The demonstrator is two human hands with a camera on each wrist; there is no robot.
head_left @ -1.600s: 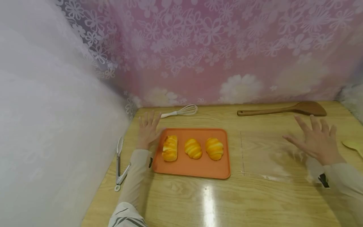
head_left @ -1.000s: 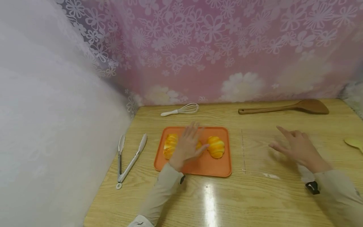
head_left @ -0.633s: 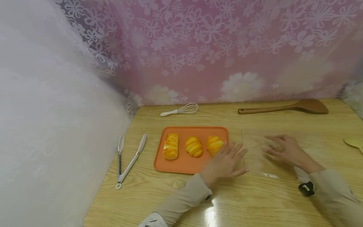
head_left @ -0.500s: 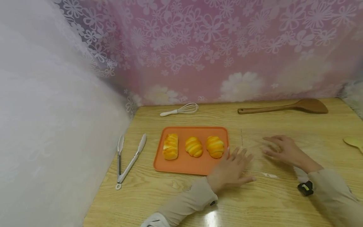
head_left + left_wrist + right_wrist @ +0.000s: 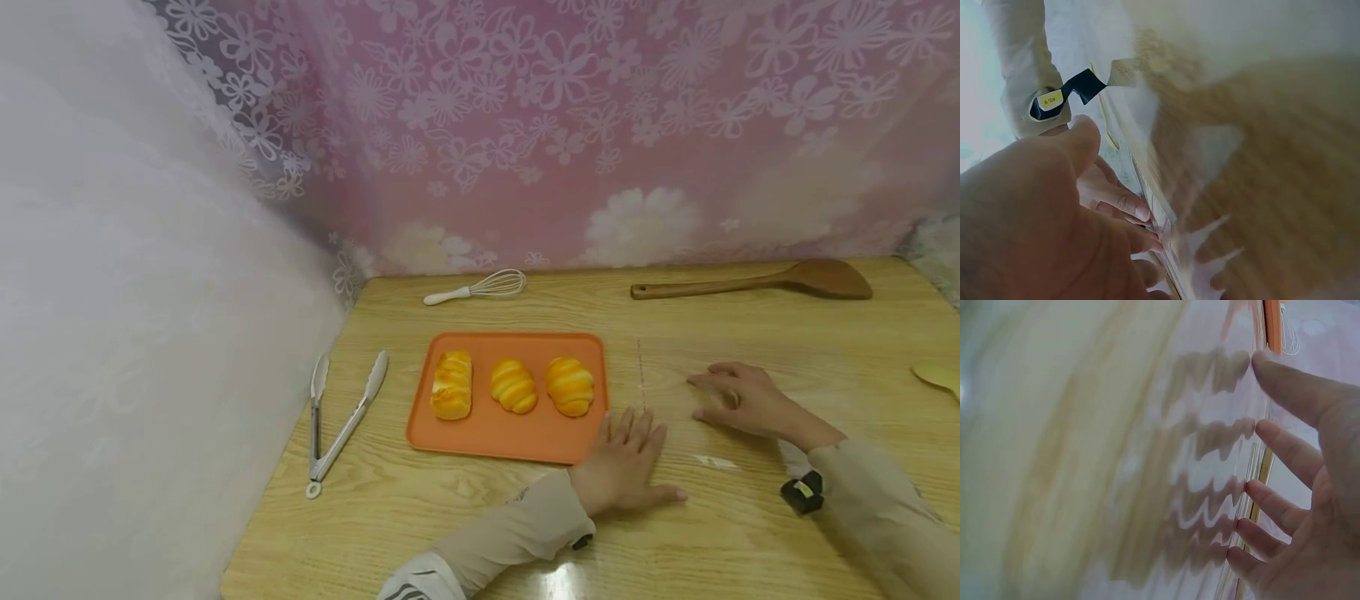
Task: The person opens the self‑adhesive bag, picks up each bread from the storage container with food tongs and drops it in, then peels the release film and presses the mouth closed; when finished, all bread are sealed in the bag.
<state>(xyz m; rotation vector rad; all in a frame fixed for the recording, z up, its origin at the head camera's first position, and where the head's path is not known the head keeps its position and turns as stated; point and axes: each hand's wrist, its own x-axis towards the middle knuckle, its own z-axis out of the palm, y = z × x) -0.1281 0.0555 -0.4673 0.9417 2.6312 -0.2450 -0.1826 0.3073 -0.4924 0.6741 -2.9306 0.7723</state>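
My left hand (image 5: pixel 621 471) has its fingers spread at the near right corner of the orange tray (image 5: pixel 517 438), with the thumb pointing right. On the tray lie a loaf-shaped bread (image 5: pixel 452 385) and two croissant-like rolls, one in the middle (image 5: pixel 513 387) and one at right (image 5: pixel 570 387). To the right of the tray, a thin clear plastic piece (image 5: pixel 667 354), sheet or bag, lies on the table. My right hand (image 5: pixel 742 400) rests its fingertips on it. In the right wrist view those fingers (image 5: pixel 1285 447) are spread against the glossy surface, pinching nothing.
A whisk (image 5: pixel 480 287) lies behind the tray, and a wooden turner (image 5: pixel 757 283) at the back right. Spread tongs (image 5: pixel 337 429) lie on the left near the white wall. A yellowish utensil (image 5: pixel 937 375) is partly visible at the right edge.
My left hand has swept from the tray's left side across the breads to its near right corner. The right hand has moved left and down onto the clear plastic.
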